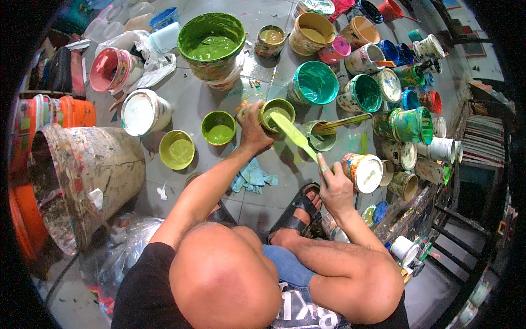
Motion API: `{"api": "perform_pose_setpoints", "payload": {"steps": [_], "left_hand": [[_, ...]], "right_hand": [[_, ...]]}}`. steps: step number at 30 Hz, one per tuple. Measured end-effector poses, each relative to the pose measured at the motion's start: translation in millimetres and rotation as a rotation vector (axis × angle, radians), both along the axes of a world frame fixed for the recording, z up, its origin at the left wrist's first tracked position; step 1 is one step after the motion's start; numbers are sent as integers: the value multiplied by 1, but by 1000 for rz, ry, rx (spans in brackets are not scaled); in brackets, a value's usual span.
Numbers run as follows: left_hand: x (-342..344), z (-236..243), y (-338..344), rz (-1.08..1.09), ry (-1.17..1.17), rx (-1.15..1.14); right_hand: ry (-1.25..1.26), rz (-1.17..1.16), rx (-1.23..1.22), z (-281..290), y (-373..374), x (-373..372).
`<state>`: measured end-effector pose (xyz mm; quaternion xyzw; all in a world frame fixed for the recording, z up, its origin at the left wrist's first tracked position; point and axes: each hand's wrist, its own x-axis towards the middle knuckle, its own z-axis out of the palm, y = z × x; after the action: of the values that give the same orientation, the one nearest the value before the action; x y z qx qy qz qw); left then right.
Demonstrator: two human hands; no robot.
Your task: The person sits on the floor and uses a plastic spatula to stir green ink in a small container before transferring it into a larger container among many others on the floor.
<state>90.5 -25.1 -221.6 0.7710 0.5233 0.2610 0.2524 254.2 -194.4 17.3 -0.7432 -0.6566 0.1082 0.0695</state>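
Note:
My left hand (253, 129) grips a small tub (281, 103) of olive-green paint by its left side, tilted a little. In my right hand (335, 192) is the handle of a flat spatula (291, 132) coated in light yellow-green; its blade tip reaches into the tub's mouth. Just right of the tub stands a paint pot (327, 145) with a paint-smeared stick (350, 120) lying across it. To the left are a tub of brighter green paint (219, 114) and a pale olive tub (171, 137). The tub's lower part is hidden.
A large green-lined bucket (189, 33) and a teal pot (298, 88) stand beyond my hands. Several paint pots crowd the right. At left are a white-lidded pail (139, 112) and a big stained bin (118, 159). A blue rag (252, 175) lies between my feet.

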Motion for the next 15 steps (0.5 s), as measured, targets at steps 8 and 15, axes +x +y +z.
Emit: {"api": "perform_pose_setpoints", "payload": {"steps": [8,15], "left_hand": [[-1,7,-3,-45,30,-143],[-9,10,4,-23,-77,-51]], "right_hand": [[-48,50,-202,11,-45,5],[49,6,57,70,-37,23]]}}
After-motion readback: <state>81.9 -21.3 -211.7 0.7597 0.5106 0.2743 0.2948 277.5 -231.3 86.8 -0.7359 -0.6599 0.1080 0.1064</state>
